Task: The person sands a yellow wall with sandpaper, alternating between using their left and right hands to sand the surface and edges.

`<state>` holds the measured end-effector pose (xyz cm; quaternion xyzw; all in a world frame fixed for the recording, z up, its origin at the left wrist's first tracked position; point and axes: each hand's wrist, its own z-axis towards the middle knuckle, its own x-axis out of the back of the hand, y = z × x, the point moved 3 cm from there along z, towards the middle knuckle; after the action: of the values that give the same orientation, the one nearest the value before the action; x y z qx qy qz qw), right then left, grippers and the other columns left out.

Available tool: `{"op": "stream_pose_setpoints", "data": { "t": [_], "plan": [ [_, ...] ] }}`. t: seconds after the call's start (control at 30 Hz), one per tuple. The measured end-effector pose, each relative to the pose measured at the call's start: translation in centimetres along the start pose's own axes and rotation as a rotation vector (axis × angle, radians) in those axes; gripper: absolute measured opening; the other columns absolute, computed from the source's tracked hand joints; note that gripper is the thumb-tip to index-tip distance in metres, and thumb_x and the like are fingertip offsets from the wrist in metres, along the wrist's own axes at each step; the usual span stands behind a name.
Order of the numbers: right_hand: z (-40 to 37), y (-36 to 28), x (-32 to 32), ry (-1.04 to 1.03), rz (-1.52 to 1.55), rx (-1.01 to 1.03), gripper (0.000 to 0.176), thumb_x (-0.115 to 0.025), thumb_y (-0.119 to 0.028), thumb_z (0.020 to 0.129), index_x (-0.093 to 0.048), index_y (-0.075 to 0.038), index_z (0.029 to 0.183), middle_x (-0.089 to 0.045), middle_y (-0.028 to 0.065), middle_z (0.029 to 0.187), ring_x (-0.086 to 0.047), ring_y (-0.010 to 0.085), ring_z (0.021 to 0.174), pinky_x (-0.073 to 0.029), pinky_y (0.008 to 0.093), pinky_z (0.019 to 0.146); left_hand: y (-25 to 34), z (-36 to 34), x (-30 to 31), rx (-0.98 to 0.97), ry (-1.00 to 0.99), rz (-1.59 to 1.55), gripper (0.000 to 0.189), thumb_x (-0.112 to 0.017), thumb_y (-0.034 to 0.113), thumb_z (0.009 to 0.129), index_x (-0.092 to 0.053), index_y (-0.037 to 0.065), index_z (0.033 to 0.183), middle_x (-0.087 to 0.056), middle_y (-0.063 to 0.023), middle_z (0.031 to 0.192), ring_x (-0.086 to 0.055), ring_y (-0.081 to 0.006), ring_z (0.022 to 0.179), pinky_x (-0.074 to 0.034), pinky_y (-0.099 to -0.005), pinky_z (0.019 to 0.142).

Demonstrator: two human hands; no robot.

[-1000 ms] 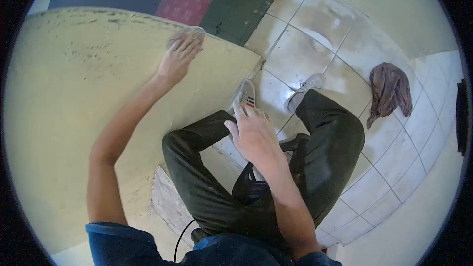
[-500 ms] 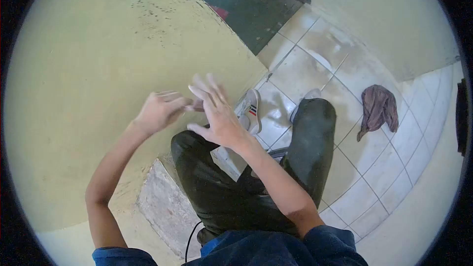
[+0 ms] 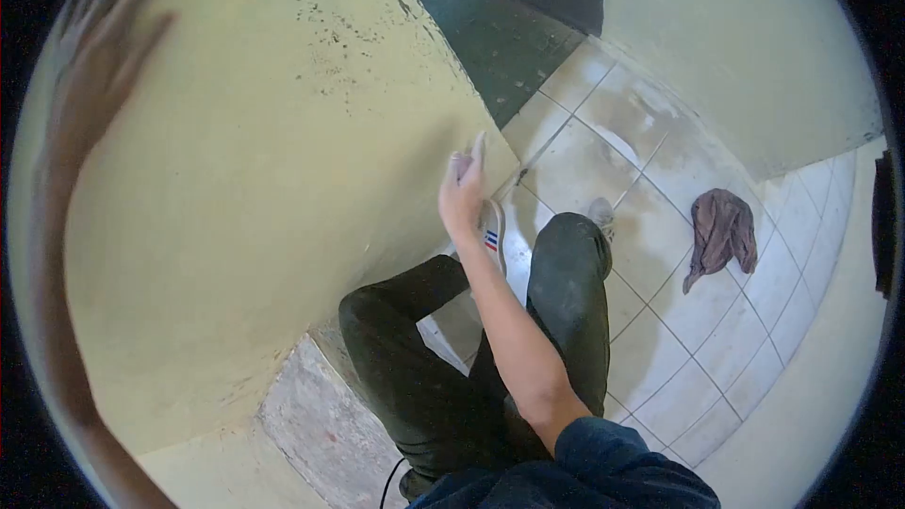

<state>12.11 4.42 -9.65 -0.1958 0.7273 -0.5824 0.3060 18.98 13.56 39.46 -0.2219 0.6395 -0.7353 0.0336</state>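
Right hand [image 3: 460,198] appears closed on a small brownish piece [image 3: 461,167], long axis indistinct. The yellow wall [image 3: 236,188] lies left of it, its free edge nearer this hand than the left hand [image 3: 102,66], which is blurred, open. Crumpled cloth [image 3: 723,234]: well right.

Left hand [image 3: 102,64], right hand [image 3: 461,196], scuffed yellow wall [image 3: 255,179]
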Motion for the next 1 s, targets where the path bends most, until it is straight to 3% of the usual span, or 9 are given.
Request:
{"op": "stream_pose_setpoints", "data": {
  "t": [0.2,0.37,0.53,0.67,0.73,0.77,0.87,0.97,1.0],
  "plan": [
    [-2.1,-16.3,-10.1,-0.102,0.063,0.732,0.071,-0.048,0.006,0.079,-0.029,0.008,0.147,-0.019,0.0291,0.156,-0.014,0.0494,0.145,-0.009,0.0527,0.120,-2.5,-1.6,-2.7,-0.053,-0.039,-0.003,0.062,-0.049,0.041,0.094,-0.037,0.015,0.149,-0.031,-0.0154,0.156,-0.026,-0.0338,0.145,-0.020,-0.0540,0.116],
    [-0.5,-8.7,-10.2,-0.146,-0.189,0.846,0.065,-0.043,-0.004,0.090,-0.022,0.005,0.151,-0.013,0.0249,0.160,-0.013,0.0439,0.147,-0.010,0.0516,0.120,-2.1,0.8,-2.9,-0.297,0.267,0.038,0.078,-0.039,0.069,0.091,-0.027,0.025,0.154,-0.021,-0.0158,0.160,-0.019,-0.0422,0.146,-0.015,-0.0717,0.110],
    [1.4,-0.6,-8.5,0.147,0.065,-0.049,0.059,-0.024,-0.021,0.106,0.003,0.002,0.154,0.005,0.0168,0.163,0.003,0.0331,0.150,0.004,0.0473,0.120,-2.1,1.2,-2.5,-0.318,0.200,0.080,0.079,-0.040,0.069,0.090,-0.025,0.025,0.155,-0.020,-0.0162,0.160,-0.017,-0.0419,0.146,-0.015,-0.0708,0.111],
    [-1.6,-10.0,-10.7,-0.146,-0.062,0.597,0.061,-0.025,-0.020,0.100,-0.007,0.002,0.155,0.001,0.0204,0.162,0.007,0.0410,0.149,0.009,0.0513,0.119,-0.8,1.0,-0.7,-0.343,0.046,-0.006,0.069,-0.047,0.051,0.090,-0.040,0.015,0.148,-0.036,-0.0189,0.152,-0.031,-0.0376,0.142,-0.026,-0.0617,0.110],
    [-1.1,-10.7,-10.6,-0.310,-0.222,0.785,0.062,-0.026,-0.019,0.099,-0.010,0.001,0.155,0.000,0.0213,0.162,0.008,0.0427,0.148,0.009,0.0525,0.118,-0.9,-0.4,1.9,-0.299,-0.274,-0.024,0.060,-0.052,0.013,0.093,-0.035,0.010,0.151,-0.025,-0.0123,0.160,-0.020,-0.0317,0.148,-0.017,-0.0465,0.121],
    [-0.5,-7.3,-10.5,-0.203,-0.010,0.840,0.061,-0.024,-0.024,0.101,-0.009,-0.001,0.155,0.000,0.0206,0.162,0.007,0.0416,0.149,0.009,0.0523,0.118,-1.9,-2.5,1.5,-0.288,-0.316,0.014,0.059,-0.050,0.016,0.094,-0.035,0.008,0.150,-0.025,-0.0138,0.159,-0.021,-0.0329,0.148,-0.017,-0.0473,0.121],
    [1.2,-1.0,-8.5,0.020,0.072,0.238,0.062,-0.022,-0.030,0.104,-0.008,0.000,0.155,-0.001,0.0206,0.162,0.006,0.0415,0.149,0.008,0.0529,0.118,-5.7,-10.0,0.6,-0.258,-0.403,0.044,0.057,-0.048,0.025,0.096,-0.037,0.007,0.149,-0.029,-0.0164,0.157,-0.025,-0.0357,0.146,-0.018,-0.0521,0.119],
    [1.7,-1.8,-9.5,0.192,0.119,-0.013,0.062,-0.021,-0.034,0.105,-0.007,0.001,0.155,-0.002,0.0203,0.162,0.005,0.0411,0.149,0.008,0.0530,0.118,-7.0,-15.9,1.1,-0.271,-0.330,0.041,0.059,-0.045,0.031,0.097,-0.037,0.005,0.149,-0.029,-0.0188,0.157,-0.024,-0.0405,0.146,-0.016,-0.0572,0.117],
    [1.7,-4.1,-10.1,0.128,0.082,0.210,0.063,-0.025,-0.031,0.104,-0.008,0.001,0.155,-0.002,0.0207,0.162,0.004,0.0415,0.149,0.007,0.0534,0.118,-6.3,-16.4,1.4,-0.314,-0.252,0.051,0.059,-0.044,0.033,0.097,-0.037,0.005,0.149,-0.029,-0.0199,0.156,-0.024,-0.0413,0.145,-0.016,-0.0577,0.117]
  ]
}}
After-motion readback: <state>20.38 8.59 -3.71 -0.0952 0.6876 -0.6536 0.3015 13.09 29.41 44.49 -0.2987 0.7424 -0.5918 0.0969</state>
